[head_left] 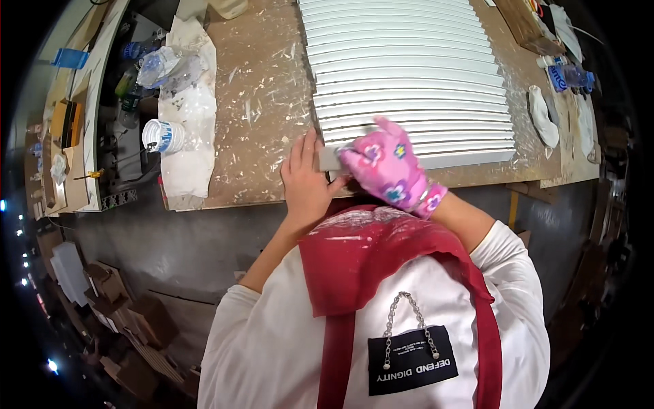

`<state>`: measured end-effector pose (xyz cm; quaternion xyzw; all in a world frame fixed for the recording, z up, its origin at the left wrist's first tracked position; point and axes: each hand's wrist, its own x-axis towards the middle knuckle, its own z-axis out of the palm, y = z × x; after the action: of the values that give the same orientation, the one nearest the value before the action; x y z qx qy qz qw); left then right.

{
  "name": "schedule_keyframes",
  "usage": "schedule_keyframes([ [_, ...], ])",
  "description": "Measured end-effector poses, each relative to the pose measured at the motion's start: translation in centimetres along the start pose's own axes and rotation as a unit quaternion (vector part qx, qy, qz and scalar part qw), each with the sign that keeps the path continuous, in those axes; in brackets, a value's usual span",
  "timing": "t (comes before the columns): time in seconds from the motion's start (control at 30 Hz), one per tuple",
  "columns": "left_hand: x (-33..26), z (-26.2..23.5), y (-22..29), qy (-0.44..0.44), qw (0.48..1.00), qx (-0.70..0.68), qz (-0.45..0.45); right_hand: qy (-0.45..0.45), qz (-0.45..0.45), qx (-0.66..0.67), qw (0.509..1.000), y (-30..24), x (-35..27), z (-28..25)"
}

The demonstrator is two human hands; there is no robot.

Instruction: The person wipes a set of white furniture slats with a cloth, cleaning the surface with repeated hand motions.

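The gloved right hand (390, 170) hides its grip on the grey block (330, 159).

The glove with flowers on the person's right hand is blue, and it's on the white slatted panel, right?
Not quite. The head view shows the flowered glove on the right hand is pink, not blue. It does rest at the near edge of the white slatted panel, holding a small grey block.

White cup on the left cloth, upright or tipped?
Tipped: the white cup lies on its side on the cloth, mouth facing left.

White slatted panel (409, 75), flat on workbench, grey block (329, 159) (perhaps sanding) at near edge
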<state>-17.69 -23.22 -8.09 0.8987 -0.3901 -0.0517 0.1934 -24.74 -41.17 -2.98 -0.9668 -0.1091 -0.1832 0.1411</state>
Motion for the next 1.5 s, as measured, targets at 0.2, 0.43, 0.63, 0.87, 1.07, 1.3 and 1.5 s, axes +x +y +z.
schedule_keyframes([
  [0.2, -0.3, -0.2, -0.1, 0.002, 1.000, 0.003, -0.014, -0.102, 0.099, -0.072, 0.987, 3.2, 2.1, -3.4],
  [0.43, 0.0, -0.1, -0.2, -0.015, 1.000, 0.001, -0.023, -0.082, 0.057, -0.182, 0.978, 5.6, 2.5, -2.1],
  [0.63, 0.0, 0.1, -0.3, -0.014, 1.000, 0.002, -0.014, -0.007, -0.035, -0.107, 0.994, 3.6, 5.9, 1.1],
  [0.87, -0.1, 0.1, -0.4, -0.023, 1.000, -0.004, -0.016, -0.094, 0.043, -0.144, 0.984, 3.5, 7.8, 0.4],
  [1.07, 0.5, -0.6, -0.4, -0.045, 0.996, -0.056, -0.050, -0.047, 0.106, -0.138, 0.984, 7.1, 6.8, -1.5],
  [1.3, 3.6, -2.2, -0.7, -0.075, 0.990, -0.123, -0.006, -0.041, 0.107, -0.086, 0.990, 7.6, 4.9, -1.9],
  [1.5, 3.2, -1.8, -0.4, -0.070, 0.993, -0.100, -0.003, 0.033, 0.477, -0.186, 0.858, 23.5, -9.6, -11.6],
])
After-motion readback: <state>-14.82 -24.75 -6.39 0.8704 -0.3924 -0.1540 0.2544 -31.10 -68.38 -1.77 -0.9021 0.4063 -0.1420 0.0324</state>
